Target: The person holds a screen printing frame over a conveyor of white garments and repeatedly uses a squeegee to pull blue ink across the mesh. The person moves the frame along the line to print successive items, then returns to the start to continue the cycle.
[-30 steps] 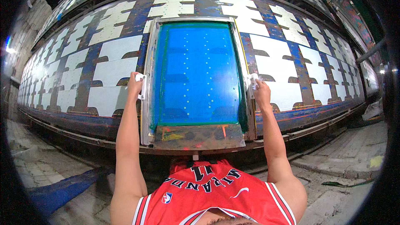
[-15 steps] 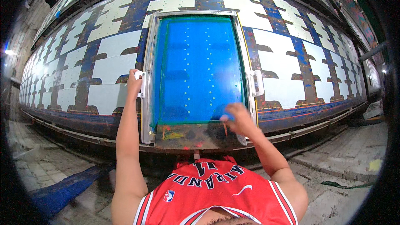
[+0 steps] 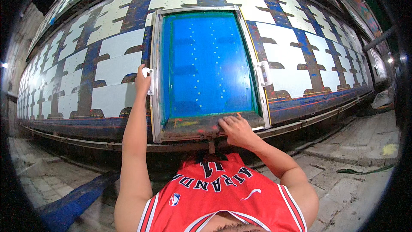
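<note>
A screen-printing frame (image 3: 157, 103) with blue mesh (image 3: 206, 77) lies on the long printing table in front of me. My left hand (image 3: 143, 80) is closed around the white handle (image 3: 151, 81) on the frame's left side. At the frame's near end is a dark, paint-stained flap (image 3: 184, 125) with yellow and red smears. My right hand (image 3: 237, 131) is at the flap's right part, fingers bent over its near edge; the thumb is hidden. A second white handle (image 3: 263, 73) on the frame's right side is untouched.
White cut-out panels (image 3: 283, 60) lie in rows across the stained table, left and right of the frame. A rail (image 3: 86, 143) runs along the table's near edge. Blue cloth (image 3: 77, 199) is at the lower left, over the paved floor (image 3: 334, 189).
My right hand has moved slightly left and toward me, from above the mesh's near corner onto the flap's edge. The flap looks more curved. My left hand stays on its handle.
</note>
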`<action>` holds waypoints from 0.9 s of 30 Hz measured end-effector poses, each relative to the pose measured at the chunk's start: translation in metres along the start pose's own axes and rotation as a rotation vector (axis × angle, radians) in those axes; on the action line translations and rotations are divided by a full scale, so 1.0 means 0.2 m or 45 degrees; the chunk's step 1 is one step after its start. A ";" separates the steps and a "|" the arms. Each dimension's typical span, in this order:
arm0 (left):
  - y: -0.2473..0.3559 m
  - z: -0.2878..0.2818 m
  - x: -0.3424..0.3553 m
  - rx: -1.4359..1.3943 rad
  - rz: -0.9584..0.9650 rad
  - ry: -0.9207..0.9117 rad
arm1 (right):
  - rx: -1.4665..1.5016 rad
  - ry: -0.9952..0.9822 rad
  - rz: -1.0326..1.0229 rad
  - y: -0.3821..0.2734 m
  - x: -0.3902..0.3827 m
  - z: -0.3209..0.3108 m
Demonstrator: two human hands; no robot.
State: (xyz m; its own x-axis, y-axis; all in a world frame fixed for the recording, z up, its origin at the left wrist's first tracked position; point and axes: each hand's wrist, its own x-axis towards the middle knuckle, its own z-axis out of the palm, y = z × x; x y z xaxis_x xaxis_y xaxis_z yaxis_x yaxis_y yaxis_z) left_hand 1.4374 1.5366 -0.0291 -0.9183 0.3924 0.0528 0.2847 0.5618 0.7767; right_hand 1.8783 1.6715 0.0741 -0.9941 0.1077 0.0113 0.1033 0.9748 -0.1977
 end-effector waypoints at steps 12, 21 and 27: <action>0.01 -0.01 0.00 -0.015 0.007 -0.028 | 0.036 -0.139 0.375 -0.01 0.23 -0.05; 0.01 0.00 0.01 0.016 0.001 -0.036 | -0.021 -0.186 0.328 -0.03 0.06 -0.07; 0.03 0.01 0.02 0.091 -0.027 -0.020 | -0.100 0.145 0.106 0.00 -0.05 0.07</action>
State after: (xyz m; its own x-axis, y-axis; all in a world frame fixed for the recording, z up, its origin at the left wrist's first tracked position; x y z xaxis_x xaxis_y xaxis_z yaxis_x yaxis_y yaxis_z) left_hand 1.4362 1.5421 -0.0256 -0.9200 0.3911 0.0267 0.2850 0.6206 0.7305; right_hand 1.8887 1.6675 0.0600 -0.9724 0.2056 0.1101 0.1917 0.9735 -0.1251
